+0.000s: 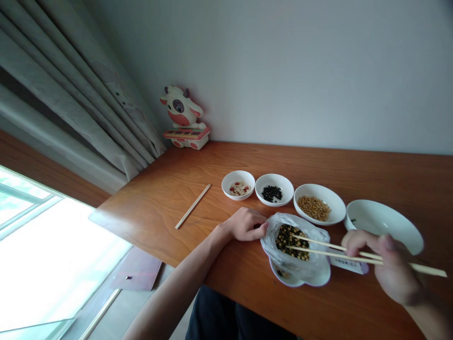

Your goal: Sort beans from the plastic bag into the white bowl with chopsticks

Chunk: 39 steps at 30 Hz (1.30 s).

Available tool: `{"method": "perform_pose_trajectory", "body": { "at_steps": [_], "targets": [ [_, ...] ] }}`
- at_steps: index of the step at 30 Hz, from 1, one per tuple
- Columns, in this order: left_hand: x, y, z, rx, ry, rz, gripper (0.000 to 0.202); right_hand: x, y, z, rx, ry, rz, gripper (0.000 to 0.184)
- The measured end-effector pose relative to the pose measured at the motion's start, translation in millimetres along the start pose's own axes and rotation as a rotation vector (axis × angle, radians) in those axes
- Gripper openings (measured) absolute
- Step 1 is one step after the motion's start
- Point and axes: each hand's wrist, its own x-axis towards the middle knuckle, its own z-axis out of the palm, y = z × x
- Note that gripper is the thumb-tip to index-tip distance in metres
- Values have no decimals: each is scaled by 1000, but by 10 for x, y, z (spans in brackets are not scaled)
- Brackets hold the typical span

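Observation:
My right hand [392, 267] grips a pair of pale wooden chopsticks [332, 254]. Their tips reach into a mix of dark and yellow beans [297, 254] inside a clear plastic bag [272, 248]. The bag lies open over a scalloped, purple-rimmed dish [320, 278] near the table's front edge. At the bag's left edge, my left hand [247, 224] is closed, with thumb and forefinger pinching the plastic. Whether a bean is between the chopstick tips cannot be made out. Some beans show in the dish's lower lobe.
Behind the bag stand white bowls holding pale-and-red pieces [240, 189], black beans [272, 193] and yellow beans [314, 208]. A larger white bowl [385, 222] has a few dark bits. Another chopstick pair [193, 206] lies left. A cow toy keyboard [186, 118] stands by the wall.

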Motion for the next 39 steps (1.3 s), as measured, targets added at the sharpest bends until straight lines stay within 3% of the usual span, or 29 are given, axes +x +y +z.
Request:
{"method": "perform_pose_trajectory", "body": {
  "at_steps": [5, 15, 25, 32, 39],
  "targets": [
    [3, -3, 8, -17, 11, 4, 57, 55, 16, 100, 78, 112, -17, 68],
    [-2, -37, 32, -26, 7, -7, 59, 95, -65, 169, 222, 257, -24, 71],
    [-1, -43, 25, -38, 1, 3, 59, 109, -89, 73, 304, 270, -21, 72],
    [-7, -41, 27, -19, 8, -19, 60, 141, -101, -246, 299, 410, -88, 73],
    [-12, -29, 29, -29, 4, -12, 54, 151, 103, -952, 389, 634, -153, 63]
  ]
}}
